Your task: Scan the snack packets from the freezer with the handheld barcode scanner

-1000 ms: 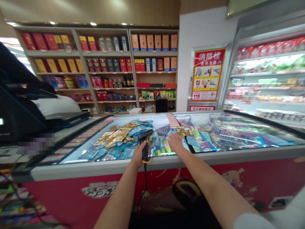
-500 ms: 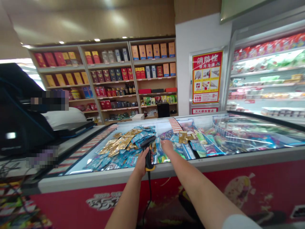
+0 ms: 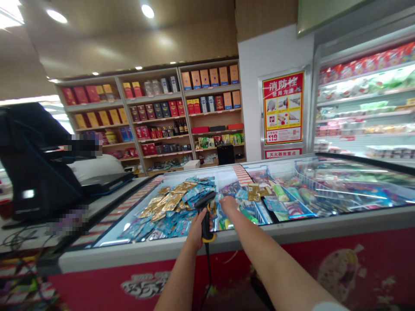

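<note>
My left hand [image 3: 196, 230] is wrapped round the grip of a black and yellow barcode scanner [image 3: 205, 221]. The scanner's head points forward over the chest freezer [image 3: 129, 252], and its cable hangs down the front. Just right of the scanner, my right hand [image 3: 228, 204] is closed with its fingers curled. Whatever it holds, if anything, is hidden; a bit of blue wrapper shows between the hands. To the left of the scanner lies a heap of blue packets [image 3: 181, 224] and gold packets [image 3: 167, 201]. A few more gold packets [image 3: 254, 193] rest to the right of my right hand.
On the left, a counter carries a black checkout terminal [image 3: 42, 172] and tangled cables. A person in white [image 3: 97, 166] is partly hidden behind it. Wooden shelves [image 3: 155, 101] with boxes stand at the back. A lit display fridge [image 3: 363, 106] is at the right.
The view has tilted up slightly, so everything sits a little lower and further right. Both hands keep nearly the same places, the left one still holding the barcode scanner.
</note>
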`<state>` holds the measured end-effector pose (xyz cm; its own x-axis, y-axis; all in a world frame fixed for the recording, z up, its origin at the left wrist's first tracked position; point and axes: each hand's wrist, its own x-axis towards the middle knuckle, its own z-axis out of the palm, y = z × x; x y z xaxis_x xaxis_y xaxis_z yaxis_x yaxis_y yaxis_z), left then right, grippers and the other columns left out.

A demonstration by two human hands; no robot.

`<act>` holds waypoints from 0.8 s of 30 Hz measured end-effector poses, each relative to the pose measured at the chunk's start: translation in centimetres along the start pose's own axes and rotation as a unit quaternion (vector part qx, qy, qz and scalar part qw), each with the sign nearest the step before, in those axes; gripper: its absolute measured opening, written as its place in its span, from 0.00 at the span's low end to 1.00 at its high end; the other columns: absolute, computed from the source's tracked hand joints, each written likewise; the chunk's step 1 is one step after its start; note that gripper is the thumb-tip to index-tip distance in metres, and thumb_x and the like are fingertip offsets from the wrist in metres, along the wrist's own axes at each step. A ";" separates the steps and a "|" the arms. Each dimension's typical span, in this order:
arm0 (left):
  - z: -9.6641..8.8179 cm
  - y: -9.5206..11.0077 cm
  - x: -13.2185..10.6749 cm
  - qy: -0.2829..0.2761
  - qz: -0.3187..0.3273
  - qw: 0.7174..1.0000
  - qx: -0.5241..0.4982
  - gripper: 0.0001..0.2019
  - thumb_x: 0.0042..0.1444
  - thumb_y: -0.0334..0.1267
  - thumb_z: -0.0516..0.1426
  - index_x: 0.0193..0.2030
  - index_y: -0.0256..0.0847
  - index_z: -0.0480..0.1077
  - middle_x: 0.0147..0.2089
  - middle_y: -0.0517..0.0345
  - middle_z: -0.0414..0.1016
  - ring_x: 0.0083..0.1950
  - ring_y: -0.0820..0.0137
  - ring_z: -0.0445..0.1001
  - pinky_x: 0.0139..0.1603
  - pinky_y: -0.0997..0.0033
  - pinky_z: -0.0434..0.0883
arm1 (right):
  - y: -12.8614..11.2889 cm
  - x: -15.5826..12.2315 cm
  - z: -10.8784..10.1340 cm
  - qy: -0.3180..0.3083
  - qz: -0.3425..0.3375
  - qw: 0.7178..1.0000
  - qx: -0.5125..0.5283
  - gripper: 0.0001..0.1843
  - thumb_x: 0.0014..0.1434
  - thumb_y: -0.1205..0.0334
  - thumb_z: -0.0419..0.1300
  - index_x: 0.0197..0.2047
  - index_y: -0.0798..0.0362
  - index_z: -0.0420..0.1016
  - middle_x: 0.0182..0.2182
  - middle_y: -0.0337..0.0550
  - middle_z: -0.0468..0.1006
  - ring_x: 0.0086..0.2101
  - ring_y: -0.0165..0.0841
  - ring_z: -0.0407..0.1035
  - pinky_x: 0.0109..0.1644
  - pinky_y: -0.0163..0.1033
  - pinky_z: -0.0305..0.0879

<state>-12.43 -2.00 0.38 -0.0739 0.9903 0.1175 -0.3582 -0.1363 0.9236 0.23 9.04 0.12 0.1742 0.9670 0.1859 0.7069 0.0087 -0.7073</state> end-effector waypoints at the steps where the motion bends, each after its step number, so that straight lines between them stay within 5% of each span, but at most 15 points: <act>1: -0.1 -0.1 0.1 -0.001 -0.003 1.000 -0.002 0.21 0.45 0.53 0.65 0.35 0.35 0.72 0.25 0.58 0.73 0.20 0.76 0.66 0.20 0.76 0.62 | 0.0 0.0 -0.1 -0.004 0.001 1.000 0.002 0.13 0.57 0.59 0.58 0.38 0.53 0.82 0.39 0.54 0.81 0.42 0.44 0.75 0.42 0.41 0.66; 6: 0.1 0.1 0.0 -0.003 -0.011 1.000 -0.002 0.21 0.45 0.52 0.64 0.35 0.34 0.71 0.25 0.58 0.73 0.20 0.76 0.66 0.19 0.76 0.61 | 0.6 -0.3 -1.0 -0.006 0.006 1.000 0.018 0.15 0.60 0.64 0.52 0.39 0.56 0.80 0.40 0.53 0.81 0.42 0.41 0.75 0.41 0.38 0.65; 13: 0.3 0.3 0.1 -0.009 -0.009 1.000 0.013 0.21 0.46 0.53 0.64 0.34 0.35 0.71 0.23 0.58 0.72 0.19 0.76 0.65 0.19 0.76 0.62 | 2.2 -1.0 -3.0 0.132 -0.042 0.987 0.077 0.16 0.65 0.65 0.45 0.43 0.56 0.74 0.36 0.48 0.79 0.36 0.35 0.72 0.38 0.35 0.61; 18: 0.0 0.1 0.4 -0.023 -0.026 0.999 0.025 0.22 0.45 0.55 0.63 0.32 0.34 0.72 0.20 0.59 0.69 0.18 0.76 0.64 0.19 0.77 0.60 | 0.0 -0.2 -4.3 0.091 -0.143 0.985 0.023 0.12 0.64 0.66 0.49 0.40 0.55 0.74 0.33 0.45 0.78 0.34 0.33 0.70 0.37 0.34 0.57; 24: 0.0 0.1 0.4 -0.023 -0.012 0.999 0.026 0.22 0.44 0.56 0.64 0.32 0.35 0.72 0.22 0.59 0.70 0.19 0.76 0.65 0.19 0.77 0.61 | 1.6 0.4 -4.8 0.138 -0.068 0.988 -0.006 0.14 0.63 0.69 0.47 0.41 0.58 0.74 0.34 0.50 0.78 0.34 0.35 0.71 0.37 0.35 0.60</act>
<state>-12.50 -1.63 0.46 -0.0230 0.9936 0.1110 -0.3103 -0.1126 0.9440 4.70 8.24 2.30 0.2557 0.8513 0.4581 0.7449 0.1286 -0.6547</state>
